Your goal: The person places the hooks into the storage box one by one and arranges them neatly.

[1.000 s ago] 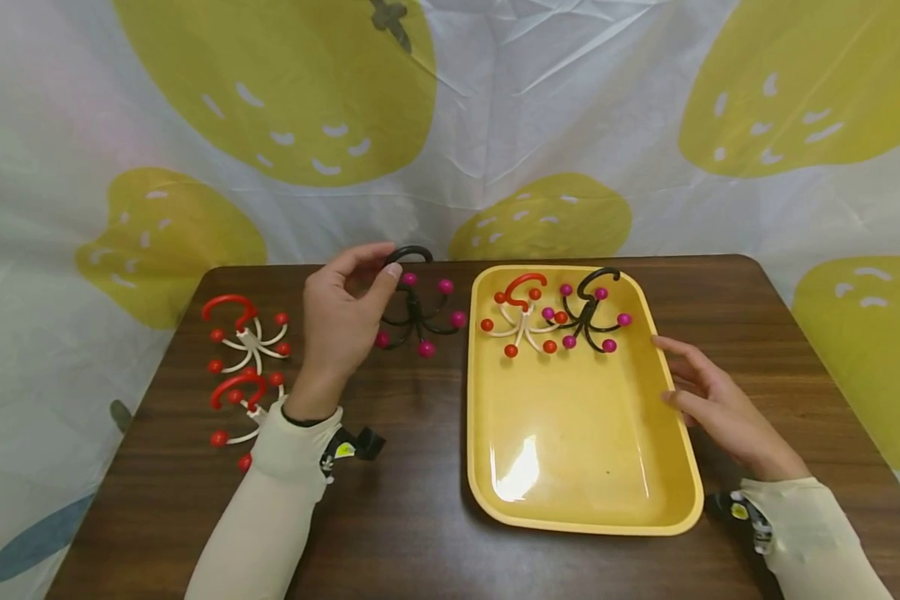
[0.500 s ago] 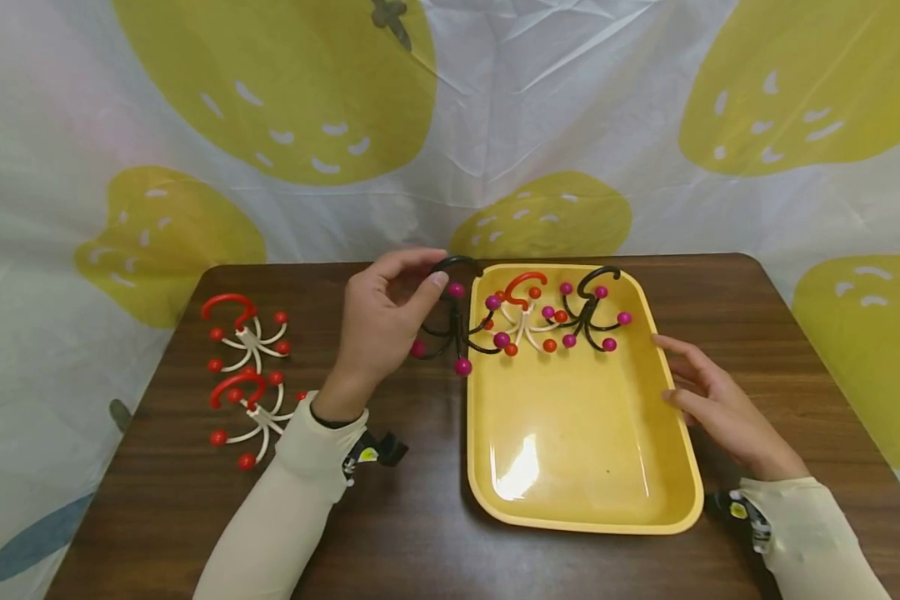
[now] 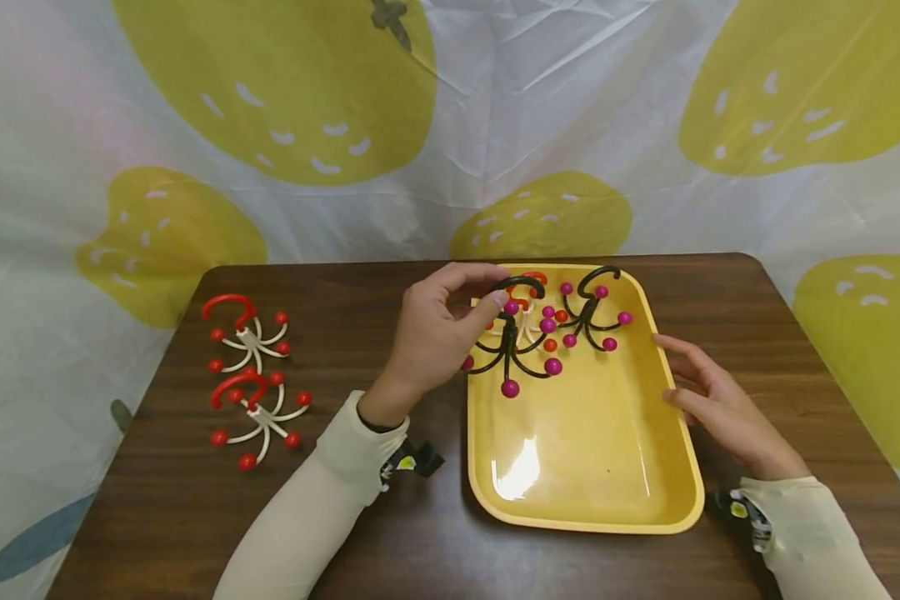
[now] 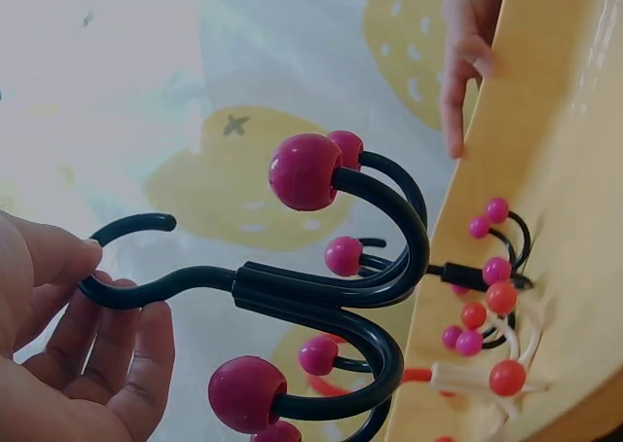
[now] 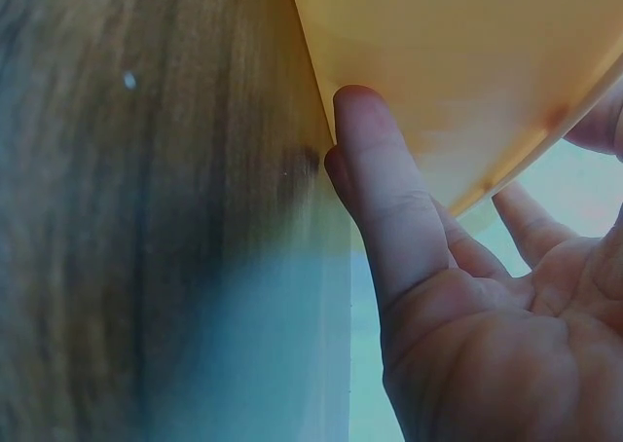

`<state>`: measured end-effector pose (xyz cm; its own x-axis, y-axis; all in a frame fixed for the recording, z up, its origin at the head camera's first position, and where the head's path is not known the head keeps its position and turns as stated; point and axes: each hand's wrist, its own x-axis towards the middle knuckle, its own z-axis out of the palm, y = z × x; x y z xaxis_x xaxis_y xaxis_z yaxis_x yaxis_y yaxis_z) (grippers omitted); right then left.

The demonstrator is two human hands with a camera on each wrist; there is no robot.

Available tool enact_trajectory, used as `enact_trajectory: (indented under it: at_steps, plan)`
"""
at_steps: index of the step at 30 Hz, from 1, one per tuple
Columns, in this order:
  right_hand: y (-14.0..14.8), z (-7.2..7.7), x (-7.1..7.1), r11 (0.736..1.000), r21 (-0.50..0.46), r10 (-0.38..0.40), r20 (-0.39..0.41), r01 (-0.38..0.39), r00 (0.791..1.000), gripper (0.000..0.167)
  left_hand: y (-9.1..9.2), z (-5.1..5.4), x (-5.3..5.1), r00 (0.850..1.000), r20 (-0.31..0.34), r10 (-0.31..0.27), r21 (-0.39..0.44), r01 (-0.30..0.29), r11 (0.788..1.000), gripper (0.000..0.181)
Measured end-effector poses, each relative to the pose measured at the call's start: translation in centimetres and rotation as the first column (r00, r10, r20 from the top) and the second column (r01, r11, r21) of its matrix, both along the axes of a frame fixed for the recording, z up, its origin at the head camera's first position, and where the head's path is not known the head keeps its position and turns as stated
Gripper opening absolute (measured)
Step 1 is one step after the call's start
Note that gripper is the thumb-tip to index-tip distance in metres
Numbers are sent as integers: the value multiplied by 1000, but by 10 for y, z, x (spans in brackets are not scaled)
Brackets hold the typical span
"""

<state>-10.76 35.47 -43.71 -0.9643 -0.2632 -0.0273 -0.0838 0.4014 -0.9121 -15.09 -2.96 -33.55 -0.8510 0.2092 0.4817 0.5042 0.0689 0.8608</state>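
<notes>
My left hand [image 3: 438,329] pinches the curved top of a black hook with pink balls [image 3: 508,342], holding it over the left back part of the yellow tray [image 3: 585,527]. In the left wrist view thumb and fingers grip the black hook [image 4: 292,291] by its bent end. Partly behind it, a white hook with red balls [image 3: 526,321] lies in the tray; beside that lies another black hook with pink balls [image 3: 587,313]. My right hand [image 3: 727,412] touches the tray's right side with fingers extended; in the right wrist view its fingers [image 5: 375,160] rest against the tray wall [image 5: 438,62].
Two white hooks with red balls and red tops, one farther back [image 3: 250,340] and one nearer [image 3: 261,414], lie on the left of the brown wooden table [image 3: 375,533]. A cloth with a yellow fruit print [image 3: 495,100] hangs behind the table.
My left hand has carried the black hook rightward from over the table to over the tray, uncovering the nearer white hook on the left. My right hand has stayed at the tray's side.
</notes>
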Motion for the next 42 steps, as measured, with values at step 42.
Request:
enact_trajectory:
  at_steps: [42]
  plan:
    - [-1,1,-2,1000,17,-7,32,7,999,69,96,-29,-16,982,62,-176,-279,186,942,22]
